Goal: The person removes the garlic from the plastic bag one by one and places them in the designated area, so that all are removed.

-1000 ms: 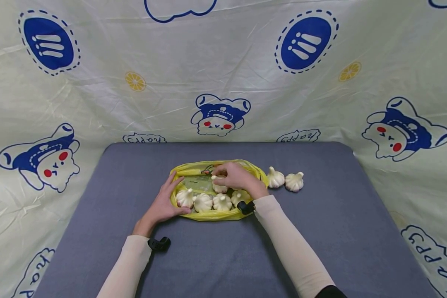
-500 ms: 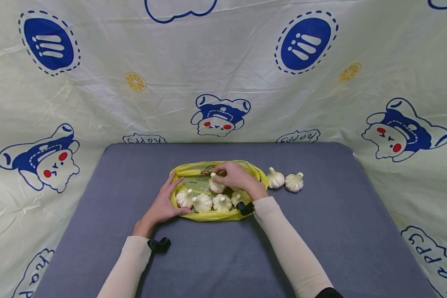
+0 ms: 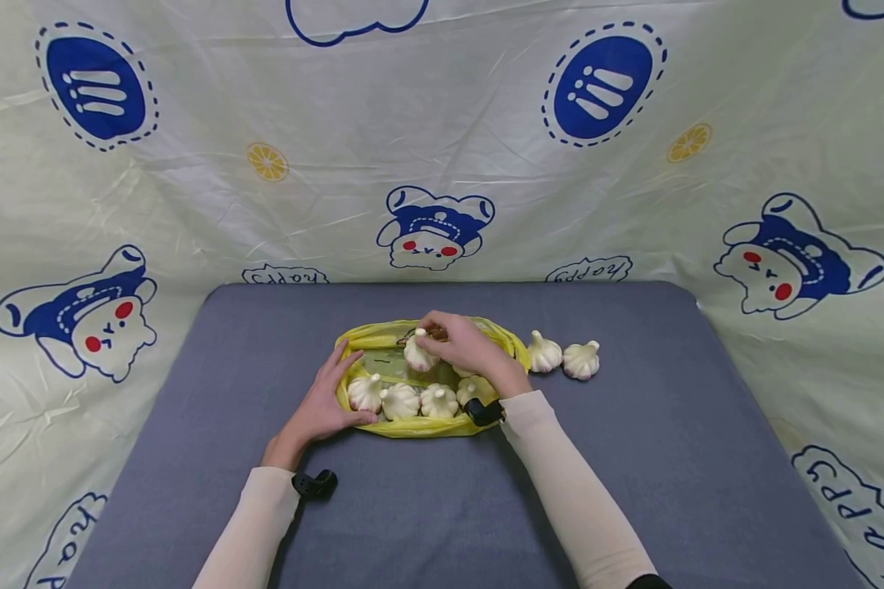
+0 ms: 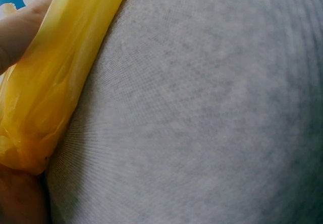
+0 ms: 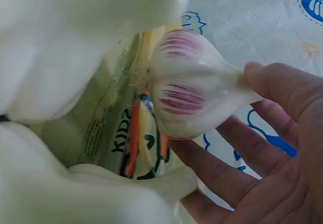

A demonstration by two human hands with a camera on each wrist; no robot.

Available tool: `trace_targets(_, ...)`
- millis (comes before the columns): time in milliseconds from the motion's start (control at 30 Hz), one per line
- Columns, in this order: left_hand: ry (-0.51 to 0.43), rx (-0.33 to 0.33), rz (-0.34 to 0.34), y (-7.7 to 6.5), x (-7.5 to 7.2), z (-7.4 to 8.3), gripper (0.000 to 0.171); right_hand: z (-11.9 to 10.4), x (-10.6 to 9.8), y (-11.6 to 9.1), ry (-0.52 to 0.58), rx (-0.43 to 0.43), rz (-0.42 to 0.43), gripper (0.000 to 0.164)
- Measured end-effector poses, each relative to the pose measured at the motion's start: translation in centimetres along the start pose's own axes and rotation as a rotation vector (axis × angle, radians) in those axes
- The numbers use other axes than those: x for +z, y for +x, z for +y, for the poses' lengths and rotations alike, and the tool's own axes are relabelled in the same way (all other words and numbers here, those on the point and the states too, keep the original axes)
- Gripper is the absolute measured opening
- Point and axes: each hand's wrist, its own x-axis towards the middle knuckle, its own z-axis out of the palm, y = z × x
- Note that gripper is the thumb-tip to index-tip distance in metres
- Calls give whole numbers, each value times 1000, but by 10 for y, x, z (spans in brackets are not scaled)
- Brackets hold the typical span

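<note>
A yellow plastic bag (image 3: pixel 420 428), its rim spread wide, lies on the table with a row of garlic bulbs (image 3: pixel 400 401) along its near side. My left hand (image 3: pixel 327 401) grips its left end, the thumb over the near rim; in the left wrist view the yellow plastic (image 4: pixel 60 72) shows beside that thumb. Above the bag's inside, my right hand (image 3: pixel 464 343) pinches one garlic bulb (image 3: pixel 418 353) by its stem. In the right wrist view this bulb (image 5: pixel 184 88) has purple streaks, and other bulbs (image 5: pixel 40 47) loom blurred at left.
Two garlic bulbs (image 3: pixel 544 352) stand side by side just right of the bag. A grey-blue cloth covers the table (image 3: pixel 412 507). Behind it hangs a white printed curtain (image 3: pixel 324 106).
My right hand has raised the garlic bulb slightly and shifted it left. Another bulb now partly shows beneath that hand. My left hand and the bag have stayed put.
</note>
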Motion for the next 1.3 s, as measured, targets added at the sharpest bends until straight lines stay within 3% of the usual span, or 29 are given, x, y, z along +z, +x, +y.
trace_targets(200,-2,-1,-6,0,0,0,109,-6,-7,-5,67,-12,60,24)
trace_targets(367,-2,5,-4,0,0,1,109,-9,-15,-11,55,-7,91,23)
trace_targets(667,-3,12,-4,-1,0,2,109,-2,-32,-29,105,27,140,23)
trace_targets(1300,4,6,-13,-1,-1,1,108,15,-71,-67,51,138,302,28)
